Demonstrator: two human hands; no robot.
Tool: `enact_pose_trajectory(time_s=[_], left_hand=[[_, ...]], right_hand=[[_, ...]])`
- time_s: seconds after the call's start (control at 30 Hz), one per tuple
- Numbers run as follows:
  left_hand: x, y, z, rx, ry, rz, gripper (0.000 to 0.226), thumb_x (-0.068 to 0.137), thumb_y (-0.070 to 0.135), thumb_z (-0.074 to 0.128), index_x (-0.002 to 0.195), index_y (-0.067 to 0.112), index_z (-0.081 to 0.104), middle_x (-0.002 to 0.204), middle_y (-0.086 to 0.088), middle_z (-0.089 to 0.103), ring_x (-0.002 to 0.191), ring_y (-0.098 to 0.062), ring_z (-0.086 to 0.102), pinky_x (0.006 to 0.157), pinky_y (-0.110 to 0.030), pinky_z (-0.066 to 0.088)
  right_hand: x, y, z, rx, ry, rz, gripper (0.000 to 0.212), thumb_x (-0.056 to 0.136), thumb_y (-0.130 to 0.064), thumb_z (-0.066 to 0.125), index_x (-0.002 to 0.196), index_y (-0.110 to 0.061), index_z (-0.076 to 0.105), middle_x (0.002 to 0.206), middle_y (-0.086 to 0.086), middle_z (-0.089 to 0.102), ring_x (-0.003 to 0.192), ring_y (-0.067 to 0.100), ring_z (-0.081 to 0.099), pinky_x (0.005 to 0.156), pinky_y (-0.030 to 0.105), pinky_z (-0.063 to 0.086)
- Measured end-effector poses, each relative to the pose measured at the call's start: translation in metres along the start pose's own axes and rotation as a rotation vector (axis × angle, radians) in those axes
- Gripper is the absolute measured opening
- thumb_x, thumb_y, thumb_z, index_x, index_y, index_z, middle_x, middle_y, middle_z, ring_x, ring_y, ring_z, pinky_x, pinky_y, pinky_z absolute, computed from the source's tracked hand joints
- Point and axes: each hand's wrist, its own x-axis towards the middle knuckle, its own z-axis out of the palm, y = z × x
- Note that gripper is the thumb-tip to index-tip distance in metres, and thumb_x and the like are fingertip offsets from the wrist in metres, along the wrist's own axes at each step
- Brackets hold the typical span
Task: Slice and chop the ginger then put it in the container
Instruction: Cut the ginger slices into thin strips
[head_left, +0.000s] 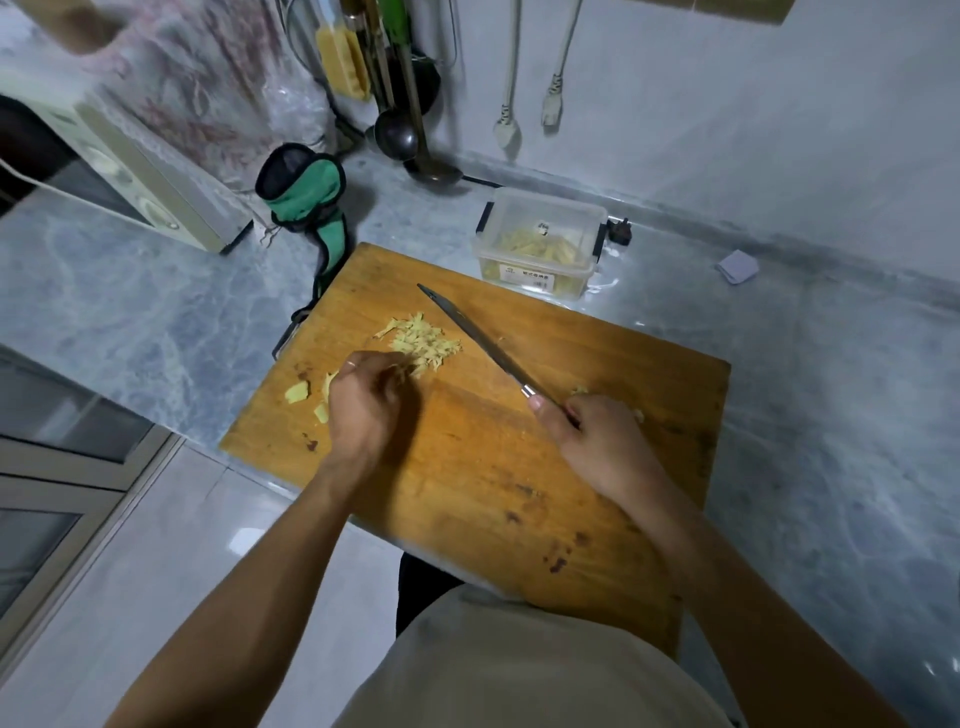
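Mid-chop on the cutting board (467, 467): right hand (587, 436) wrapped tight round the knife (478, 343) handle, blade angled toward the far left corner, just right of the chopped ginger (423, 343). Left hand (363, 405), fingers (397, 371) curled onto the pile's near edge, likely gathering it. Unchopped ginger pieces (297, 391) by the board's left edge; container (540, 239) beyond the far edge, already holding some.

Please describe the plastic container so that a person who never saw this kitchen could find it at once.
Start at the wooden cutting board on the grey marble counter. Just past the board's far edge, near the wall, stands the container. It is the only clear plastic box there, open, with yellow ginger strips inside and a label on its front.
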Motion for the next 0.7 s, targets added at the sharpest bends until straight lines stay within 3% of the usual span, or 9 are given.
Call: enact_pose_trajectory(time_s=[0.13, 0.2, 0.27, 0.4, 0.5, 0.6, 0.7], left_hand=[[-0.024, -0.003, -0.005, -0.138, 0.064, -0.169, 0.028, 0.091, -0.004, 0.058, 0.104, 0.012, 0.076, 0.107, -0.001, 0.072, 0.086, -0.007, 0.065, 0.083, -0.012, 0.051], [-0.031, -0.002, -0.007, -0.150, 0.020, -0.180, 0.036, 0.089, -0.009, 0.054, 0.108, 0.012, 0.075, 0.111, -0.001, 0.072, 0.097, -0.009, 0.064, 0.096, -0.023, 0.051], [-0.036, 0.000, -0.007, -0.145, -0.042, -0.165, 0.045, 0.085, -0.014, 0.051, 0.112, 0.014, 0.074, 0.115, 0.001, 0.070, 0.105, -0.007, 0.061, 0.101, -0.025, 0.047], [-0.040, -0.011, -0.015, -0.102, 0.032, -0.214, 0.034, 0.090, 0.002, 0.056, 0.108, 0.023, 0.076, 0.114, 0.005, 0.071, 0.097, -0.008, 0.062, 0.087, -0.023, 0.050], [-0.042, -0.030, -0.025, 0.036, 0.131, -0.369, 0.027, 0.091, 0.012, 0.058, 0.111, 0.020, 0.074, 0.120, -0.006, 0.067, 0.101, -0.024, 0.063, 0.084, -0.032, 0.052], [-0.040, -0.047, -0.031, 0.120, 0.100, -0.460, 0.030, 0.093, 0.023, 0.061, 0.121, 0.016, 0.068, 0.123, -0.016, 0.060, 0.103, -0.034, 0.061, 0.083, -0.038, 0.051], [-0.033, -0.057, -0.035, 0.064, 0.045, -0.449, 0.033, 0.090, 0.024, 0.068, 0.120, 0.010, 0.069, 0.116, -0.016, 0.066, 0.096, -0.030, 0.065, 0.083, -0.039, 0.056]], right_hand=[[0.001, 0.000, 0.009, 0.032, 0.009, -0.031, 0.059, 0.101, -0.055, 0.045, 0.055, -0.017, 0.040, 0.049, -0.005, 0.041, 0.046, 0.011, 0.042, 0.052, 0.032, 0.031], [0.001, -0.002, 0.012, 0.046, -0.001, -0.037, 0.058, 0.100, -0.054, 0.046, 0.055, -0.018, 0.040, 0.048, -0.006, 0.040, 0.043, 0.006, 0.039, 0.049, 0.029, 0.028], [0.000, -0.005, 0.016, 0.016, -0.008, -0.049, 0.058, 0.101, -0.053, 0.047, 0.054, -0.019, 0.040, 0.047, -0.007, 0.040, 0.042, 0.005, 0.039, 0.044, 0.021, 0.024], [-0.002, -0.008, 0.025, 0.016, -0.029, -0.072, 0.057, 0.101, -0.052, 0.046, 0.056, -0.017, 0.043, 0.050, -0.005, 0.043, 0.043, 0.005, 0.042, 0.046, 0.020, 0.032], [-0.004, -0.009, 0.027, 0.054, -0.035, -0.104, 0.057, 0.100, -0.052, 0.047, 0.056, -0.017, 0.045, 0.050, -0.001, 0.049, 0.045, 0.005, 0.048, 0.046, 0.019, 0.031], [-0.006, -0.014, 0.027, 0.071, -0.070, -0.114, 0.059, 0.099, -0.056, 0.043, 0.058, -0.014, 0.049, 0.056, 0.005, 0.056, 0.050, 0.012, 0.050, 0.047, 0.021, 0.032], [-0.006, -0.020, 0.031, 0.078, -0.077, -0.118, 0.061, 0.100, -0.056, 0.043, 0.060, -0.010, 0.051, 0.061, 0.013, 0.059, 0.053, 0.017, 0.052, 0.051, 0.032, 0.039]])
